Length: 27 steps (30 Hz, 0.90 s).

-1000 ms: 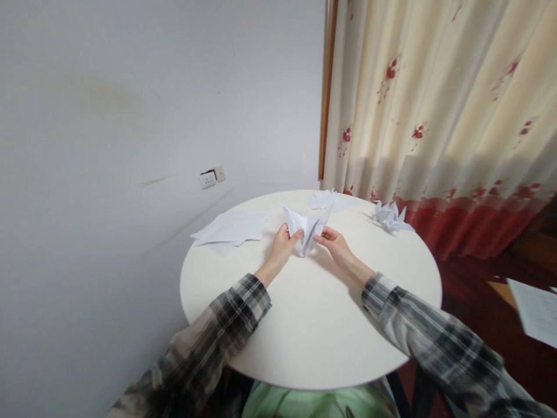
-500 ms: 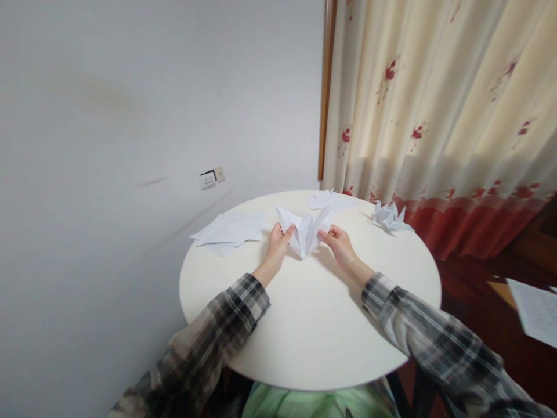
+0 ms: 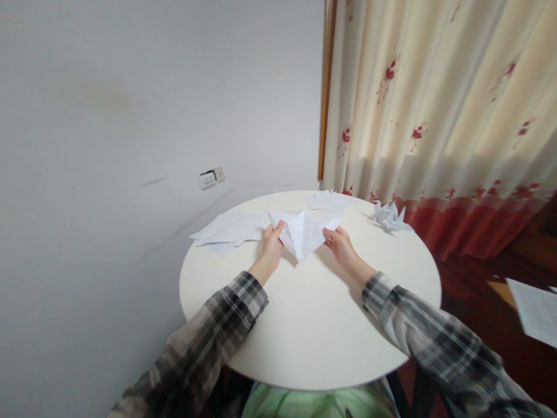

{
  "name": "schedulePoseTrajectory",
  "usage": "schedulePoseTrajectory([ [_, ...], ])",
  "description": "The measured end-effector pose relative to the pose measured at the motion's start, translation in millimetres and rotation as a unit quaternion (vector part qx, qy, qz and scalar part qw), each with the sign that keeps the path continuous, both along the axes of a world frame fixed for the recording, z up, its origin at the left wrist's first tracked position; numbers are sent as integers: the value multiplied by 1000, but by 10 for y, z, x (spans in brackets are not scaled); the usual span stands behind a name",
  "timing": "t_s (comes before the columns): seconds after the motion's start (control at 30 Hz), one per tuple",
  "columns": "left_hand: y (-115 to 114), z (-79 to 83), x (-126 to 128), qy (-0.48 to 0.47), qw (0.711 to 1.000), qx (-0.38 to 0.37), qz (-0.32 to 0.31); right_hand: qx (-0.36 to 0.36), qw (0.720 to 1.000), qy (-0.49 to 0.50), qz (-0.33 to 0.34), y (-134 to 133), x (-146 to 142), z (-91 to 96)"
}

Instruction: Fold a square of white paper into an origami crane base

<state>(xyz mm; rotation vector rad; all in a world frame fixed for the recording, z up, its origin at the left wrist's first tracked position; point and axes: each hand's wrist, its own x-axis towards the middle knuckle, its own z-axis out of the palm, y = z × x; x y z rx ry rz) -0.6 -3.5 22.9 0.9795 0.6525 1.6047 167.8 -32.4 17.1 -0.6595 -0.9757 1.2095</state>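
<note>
A folded sheet of white paper is stretched between my two hands above the round white table. Its two sides spread outward like wings, with a creased peak in the middle and a point facing me. My left hand pinches the left side, thumb on top. The right side is gripped by my right hand between thumb and fingers. The fingers behind the paper are partly hidden.
A stack of white paper sheets lies at the table's left. Folded paper cranes sit at the right edge, and more white paper lies at the back. A wall with a socket and a flowered curtain stand behind.
My hands have moved slightly apart, the left one outward. The folded paper is pulled wider and flatter, and its middle has opened out into a peak.
</note>
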Motion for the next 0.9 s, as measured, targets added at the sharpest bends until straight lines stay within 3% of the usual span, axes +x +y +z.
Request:
schedulePoseTrajectory([
  [0.37,-19,-20,5,-1,1000,-9,9,-6,996,-9,-85,27,-4,-26],
  [0.5,-49,-6,18,4,999,-10,-47,-11,996,-15,-92,34,7,-34],
  [0.67,-125,-8,45,78,986,-36,-143,-4,995,-8,-99,59,17,-38],
  [0.9,-153,0,43,70,993,2,-92,-20,996,19,-84,37,1,-27],
])
